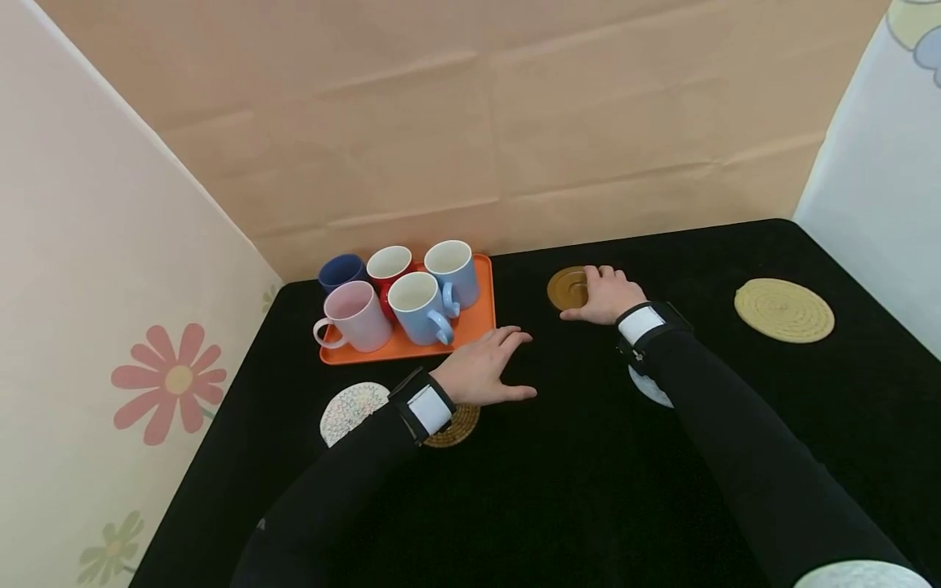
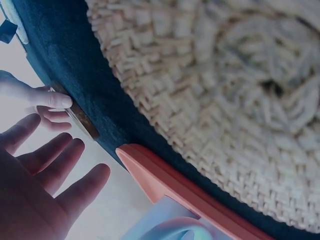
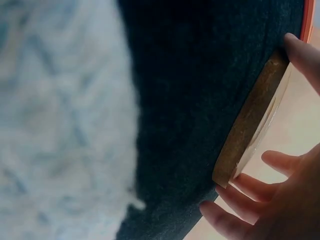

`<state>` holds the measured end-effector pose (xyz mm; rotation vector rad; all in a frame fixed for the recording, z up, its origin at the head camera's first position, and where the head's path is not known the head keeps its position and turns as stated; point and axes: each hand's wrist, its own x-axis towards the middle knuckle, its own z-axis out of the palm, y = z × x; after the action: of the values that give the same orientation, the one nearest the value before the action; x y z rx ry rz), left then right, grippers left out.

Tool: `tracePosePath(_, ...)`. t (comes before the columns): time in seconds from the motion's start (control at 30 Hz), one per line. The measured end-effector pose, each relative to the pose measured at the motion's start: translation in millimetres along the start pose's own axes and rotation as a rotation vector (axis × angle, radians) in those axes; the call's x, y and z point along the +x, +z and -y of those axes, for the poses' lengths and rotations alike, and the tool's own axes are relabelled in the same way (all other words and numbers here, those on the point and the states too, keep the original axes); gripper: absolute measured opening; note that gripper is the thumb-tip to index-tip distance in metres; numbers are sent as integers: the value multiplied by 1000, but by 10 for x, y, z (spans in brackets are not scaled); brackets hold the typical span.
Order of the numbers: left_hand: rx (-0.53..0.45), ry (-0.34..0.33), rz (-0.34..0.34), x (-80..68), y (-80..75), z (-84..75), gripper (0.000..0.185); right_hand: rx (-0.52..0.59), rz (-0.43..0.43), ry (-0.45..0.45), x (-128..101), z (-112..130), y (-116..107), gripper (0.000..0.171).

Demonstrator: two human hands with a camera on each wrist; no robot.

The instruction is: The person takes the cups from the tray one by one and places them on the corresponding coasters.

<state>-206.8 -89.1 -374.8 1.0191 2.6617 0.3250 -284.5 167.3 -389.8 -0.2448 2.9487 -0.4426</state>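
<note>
My right hand (image 1: 606,296) spans a round brown wooden coaster (image 1: 564,287) near the back of the black table. In the right wrist view, the thumb touches one end of the coaster's edge (image 3: 250,120) and fingertips meet the opposite end, so the hand grips it across. Nothing is in my left hand (image 1: 481,371), which hovers with spread fingers at the front right corner of an orange tray (image 1: 483,314). Below that wrist lies a brown woven coaster (image 1: 457,429), partly covered by the arm; its weave (image 2: 225,100) fills much of the left wrist view.
Several mugs stand on the tray, including a pink mug (image 1: 360,317) and a light blue mug (image 1: 417,310). A white patterned mat (image 1: 353,411) lies left, a pale yellow woven mat (image 1: 784,310) right. My right forearm partly covers a bluish-white mat (image 1: 650,389). Walls enclose the back and sides.
</note>
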Motion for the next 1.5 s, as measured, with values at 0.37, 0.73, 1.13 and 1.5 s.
tracePosePath(0.37,-30,-34,-27,122,-109,3,77,-36,26,-82,-64,26,-48,99)
tracePosePath(0.73,15,-117,-41,470,-268,-32,88,-29,103,-185,-212,57,-55,95)
tracePosePath(1.13,14,-150,40,679,-202,-67,98,-7,129,-322,-451,70,8,86)
tracePosePath(1.5,81,-115,105,695,-60,-105,99,17,163,-405,-592,105,60,80)
